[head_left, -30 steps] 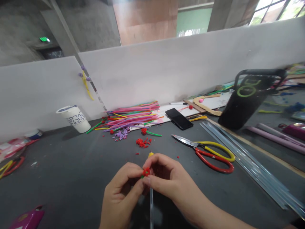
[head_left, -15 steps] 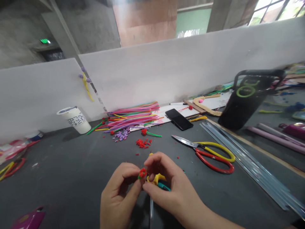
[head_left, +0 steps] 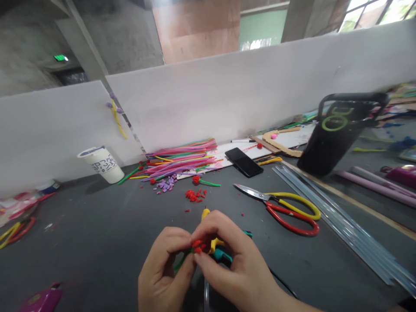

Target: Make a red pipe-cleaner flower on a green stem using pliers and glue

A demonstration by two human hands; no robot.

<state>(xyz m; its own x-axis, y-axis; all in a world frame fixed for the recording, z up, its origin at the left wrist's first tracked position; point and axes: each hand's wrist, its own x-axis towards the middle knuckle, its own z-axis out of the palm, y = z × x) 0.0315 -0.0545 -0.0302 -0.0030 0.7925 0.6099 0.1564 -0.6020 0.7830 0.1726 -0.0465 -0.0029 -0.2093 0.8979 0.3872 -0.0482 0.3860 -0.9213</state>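
My left hand (head_left: 167, 268) pinches a small red fuzzy flower (head_left: 198, 246) by its green stem, just below the head. Thumb and fingertips of my right hand (head_left: 227, 258) close on the red head from the other side. Beneath both hands lies a yellow and teal glue gun (head_left: 222, 255), partly hidden, its yellow nozzle pointing away and a clear stick at its back. Beyond the fingers is a small pile of red bits (head_left: 193, 196). A finished-looking red flower with a green stem (head_left: 196, 180) lies behind that pile.
Scissors with red and yellow handles (head_left: 279, 208) lie right of my hands, beside clear glue sticks (head_left: 328, 221). A phone (head_left: 243, 162), pipe cleaners (head_left: 182, 158), purple bits (head_left: 166, 183) and a white cup (head_left: 103, 164) are at the back. A black tumbler (head_left: 334, 138) stands right.
My right fingertips have come in onto the flower's red head, where they were slightly apart before. The flower has shifted a little toward me, and more of its green stem shows.
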